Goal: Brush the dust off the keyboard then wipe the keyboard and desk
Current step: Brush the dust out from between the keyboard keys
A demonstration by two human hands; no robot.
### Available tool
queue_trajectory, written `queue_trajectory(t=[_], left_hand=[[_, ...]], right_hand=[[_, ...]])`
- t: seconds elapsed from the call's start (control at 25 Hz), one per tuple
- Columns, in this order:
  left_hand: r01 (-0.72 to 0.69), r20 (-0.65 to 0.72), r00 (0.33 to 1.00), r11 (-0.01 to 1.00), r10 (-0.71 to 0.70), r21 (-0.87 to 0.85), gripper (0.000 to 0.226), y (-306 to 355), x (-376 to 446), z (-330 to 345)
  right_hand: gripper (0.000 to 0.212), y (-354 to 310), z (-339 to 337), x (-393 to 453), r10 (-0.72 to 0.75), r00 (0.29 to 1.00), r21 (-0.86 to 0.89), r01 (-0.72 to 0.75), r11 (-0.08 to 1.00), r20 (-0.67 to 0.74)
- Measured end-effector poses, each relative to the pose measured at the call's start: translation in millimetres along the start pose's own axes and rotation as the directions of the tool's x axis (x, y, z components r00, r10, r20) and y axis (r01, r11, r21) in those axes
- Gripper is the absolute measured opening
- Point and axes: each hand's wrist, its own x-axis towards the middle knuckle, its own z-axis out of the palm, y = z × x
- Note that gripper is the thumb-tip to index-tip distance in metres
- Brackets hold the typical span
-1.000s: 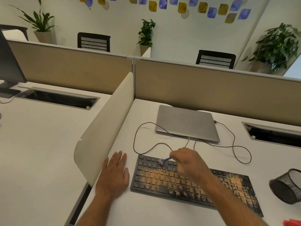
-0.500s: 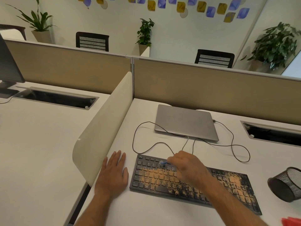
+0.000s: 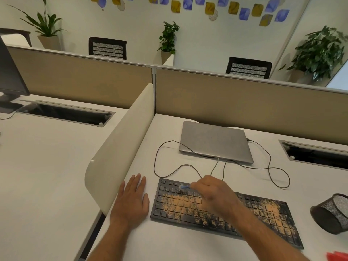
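A black keyboard [image 3: 267, 219] lies on the white desk [image 3: 169, 242], its keys covered in orange-brown dust, thickest left of centre and near the right end. My right hand [image 3: 212, 194] hovers over the keyboard's upper left part and pinches a small blue brush [image 3: 183, 187] whose tip touches the top key rows. My left hand [image 3: 131, 198] lies flat on the desk just left of the keyboard, fingers straight. The keys beneath my right hand and forearm are hidden.
A closed grey laptop [image 3: 214, 141] sits behind the keyboard, with a thin cable [image 3: 165, 170] looping between them. A black mesh cup [image 3: 333, 213] lies tipped at the right. Something red [image 3: 337, 256] shows at the bottom right corner. A cream divider [image 3: 120, 147] bounds the left side.
My right hand and the brush have shifted slightly left along the keyboard's top rows. My left hand has stayed flat in place.
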Motion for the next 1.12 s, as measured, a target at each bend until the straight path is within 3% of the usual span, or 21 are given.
queue_trajectory(t=[0.16,0.4,0.64,0.92,1.12], left_hand=[[0.003,0.010,1.000,1.000,-0.003,-0.014,0.080,1,0,-1],[0.006,0.009,1.000,1.000,-0.006,-0.015,0.076,-1,0,2],[0.011,0.018,1.000,1.000,-0.011,-0.009,0.080,1,0,1],[0.010,0.021,1.000,1.000,-0.010,-0.001,0.079,0,1,1],[0.012,0.017,1.000,1.000,-0.012,0.003,0.074,-2,1,4]], right_hand=[[0.034,-5,10,-10,-0.075,0.993,-0.018,0.077,0.997,0.093],[0.042,3,1,-1,0.021,0.999,0.030,-0.019,0.999,-0.039],[0.037,-7,16,4,-0.010,0.998,-0.041,0.012,0.999,0.056],[0.037,-4,11,12,0.011,1.000,-0.003,-0.011,1.000,0.006],[0.038,-13,18,6,-0.050,0.997,0.001,0.050,0.999,0.066]])
